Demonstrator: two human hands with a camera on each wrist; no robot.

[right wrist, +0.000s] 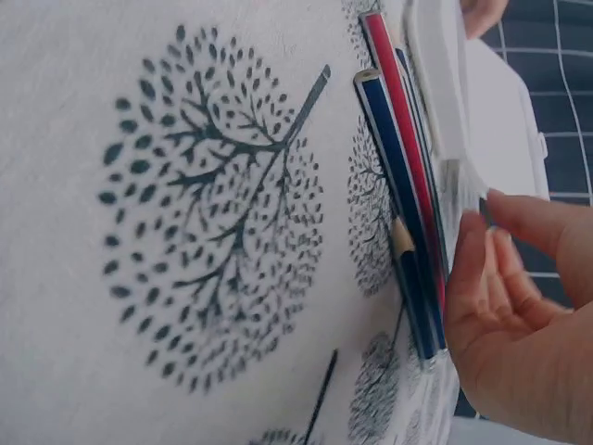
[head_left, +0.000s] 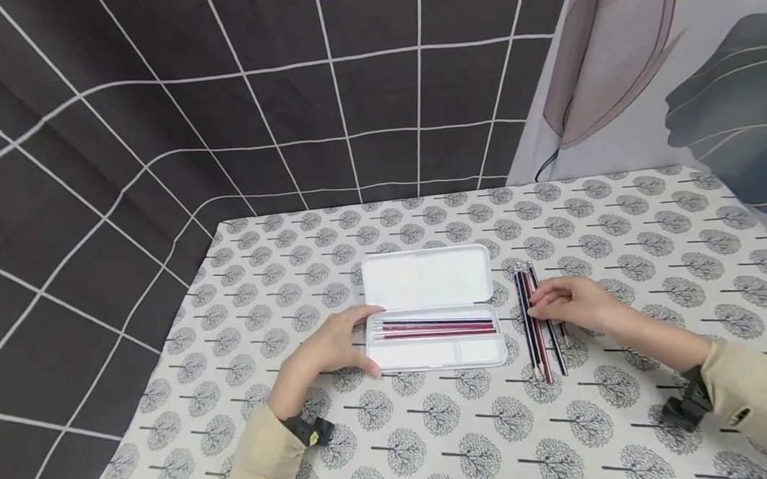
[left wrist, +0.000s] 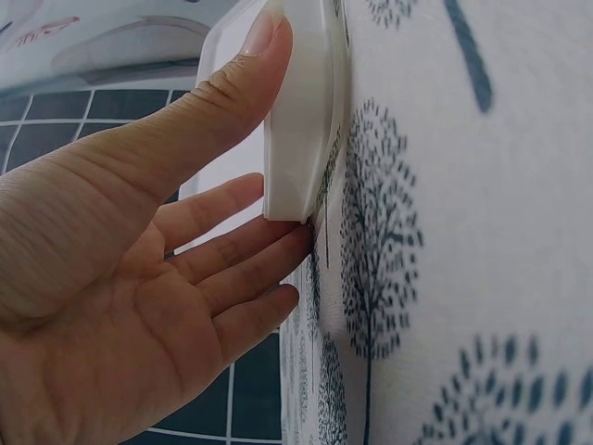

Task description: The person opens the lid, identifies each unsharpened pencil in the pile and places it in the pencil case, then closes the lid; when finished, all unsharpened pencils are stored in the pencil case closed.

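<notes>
A white pencil case point(head_left: 431, 354) lies with its lid point(head_left: 427, 277) raised on the table, several pencils point(head_left: 436, 328) in its rear compartment. My left hand point(head_left: 329, 343) grips the case's left end, thumb at the front corner and index finger at the back. The left wrist view shows that thumb on the case wall point(left wrist: 301, 120) and the other fingers at its edge. Right of the case is a loose group of dark and red pencils point(head_left: 537, 333). Over them is my right hand point(head_left: 572, 303), fingers bent and fingertips near the pencils; no pencil clearly shows between thumb and index.
A white tablecloth point(head_left: 458, 424) with tree prints covers the table. Behind it hangs a dark grid-patterned curtain point(head_left: 376, 95), with a leaf-patterned cloth point(head_left: 622, 75) at the right. Dark wrist cameras point(head_left: 688, 401) sit on both wrists.
</notes>
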